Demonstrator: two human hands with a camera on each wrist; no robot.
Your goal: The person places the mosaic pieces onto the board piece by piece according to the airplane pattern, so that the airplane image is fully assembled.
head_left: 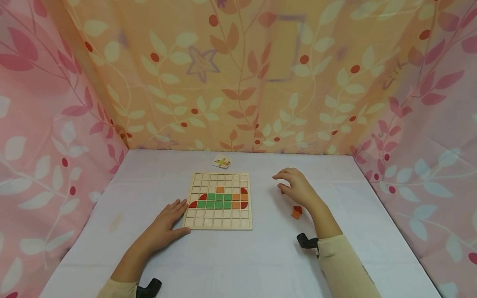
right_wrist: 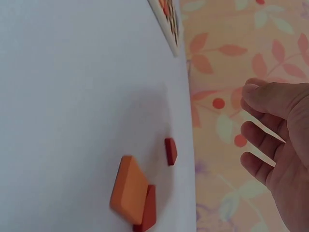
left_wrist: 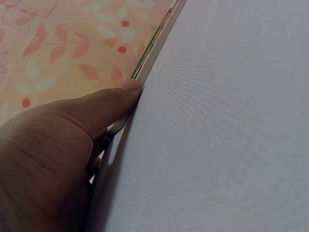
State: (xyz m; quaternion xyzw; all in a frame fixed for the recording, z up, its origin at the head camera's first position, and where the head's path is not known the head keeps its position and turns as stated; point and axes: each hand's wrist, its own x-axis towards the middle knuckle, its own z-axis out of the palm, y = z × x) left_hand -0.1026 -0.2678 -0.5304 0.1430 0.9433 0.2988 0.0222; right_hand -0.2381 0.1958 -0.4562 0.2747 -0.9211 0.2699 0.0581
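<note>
A wooden grid board [head_left: 220,223] lies flat on the table, with green, orange and red pieces set in its middle rows. My left hand [head_left: 165,223] lies at the board's left side, fingers fairly straight, its thumb touching the lower left corner. Off to the right of the board, my right hand [head_left: 296,186] hovers above the table with loosely bent fingers and nothing visible in them. Below it lie an orange square piece [right_wrist: 129,191] and a red piece [right_wrist: 150,208] touching each other. Another red piece [right_wrist: 171,151] sits apart, hidden by the hand in the head view.
A small patterned card [head_left: 222,161] lies behind the board, near the back edge of the white table [head_left: 238,265]. Floral cloth [head_left: 238,82] hangs at the back and both sides. A black wrist device [head_left: 307,241] sits by the right sleeve, another [head_left: 150,287] by the left.
</note>
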